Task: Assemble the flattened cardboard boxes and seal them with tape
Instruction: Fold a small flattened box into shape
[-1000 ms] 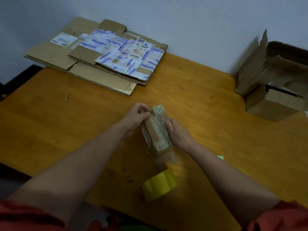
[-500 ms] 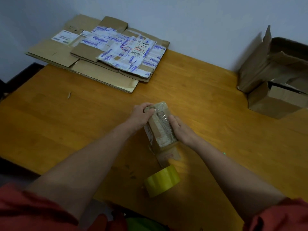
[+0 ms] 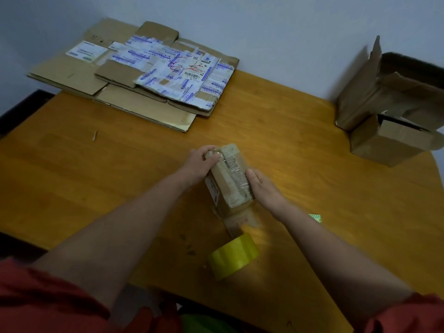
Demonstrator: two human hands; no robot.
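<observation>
Box (image 3: 225, 188) between left grip (image 3: 198, 164); right grip (image 3: 263, 189)

- small box (image 3: 225, 188): brown matt cardboard, top wrapped in clear tape (image 3: 236, 168), glossy, crinkled
- tape roll (image 3: 233, 257): yellowish plastic, glossy
- table (image 3: 312, 164): orange-brown wood, smooth, light sheen
- flattened boxes (image 3: 72, 75): matt cardboard, white paper labels (image 3: 168, 75) stuck on
- open boxes (image 3: 389, 92): matt cardboard, creased edges
</observation>
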